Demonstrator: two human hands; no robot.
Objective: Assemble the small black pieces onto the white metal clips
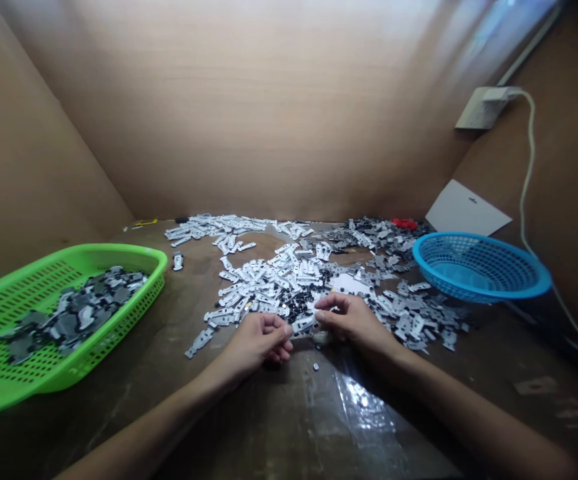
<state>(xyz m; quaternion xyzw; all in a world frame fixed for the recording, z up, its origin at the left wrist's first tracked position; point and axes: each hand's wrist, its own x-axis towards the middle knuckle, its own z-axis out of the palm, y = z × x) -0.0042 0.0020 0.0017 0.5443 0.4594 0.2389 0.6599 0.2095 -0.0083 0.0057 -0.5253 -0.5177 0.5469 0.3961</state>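
My left hand is closed, thumb and forefinger pinching one end of a small silvery metal plate with holes. At the other end is my right hand, its thumb and forefinger curled close together; whatever lies between them is too small to make out. Just beyond my hands lies a heap of small black parts. Around it spreads a pile of pale metal plates. A single small round metal piece sits on the table in front of my hands.
A green basket with grey and black parts stands left, a blue basket right. Darker plates and a red item lie at the back right. A white cable hangs from the wall socket. Wooden panels surround the table.
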